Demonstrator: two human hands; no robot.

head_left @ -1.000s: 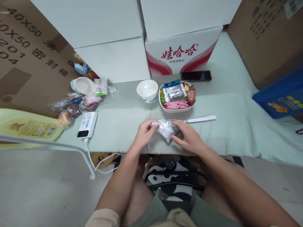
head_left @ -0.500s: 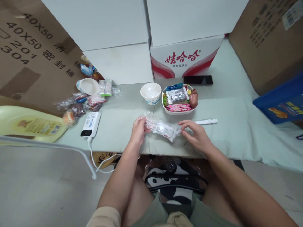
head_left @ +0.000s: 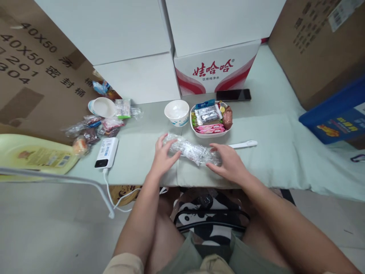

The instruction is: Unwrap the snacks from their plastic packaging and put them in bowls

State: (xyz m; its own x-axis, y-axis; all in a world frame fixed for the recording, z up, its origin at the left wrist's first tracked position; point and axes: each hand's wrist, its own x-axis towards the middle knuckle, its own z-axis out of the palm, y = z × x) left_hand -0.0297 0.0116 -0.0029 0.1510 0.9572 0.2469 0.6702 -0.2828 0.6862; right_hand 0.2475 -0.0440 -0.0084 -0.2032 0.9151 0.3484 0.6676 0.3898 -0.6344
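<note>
Head view | your left hand and right hand press flat, fingers spread, on the clear plastic bag | bag stretched along the tabletop, not gripped

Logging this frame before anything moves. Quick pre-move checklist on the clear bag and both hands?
1. Left hand on the left end of the clear plastic bag: ok.
2. Right hand on the bag's right end: ok.
3. Bag stretched flat on the green mat: ok.
4. Bag apart from the snack tray and the white bowl: ok.
5. White tool clear of the right hand: ok, lies just beyond it.
6. Bag's opening or seal state: cannot tell.
</note>
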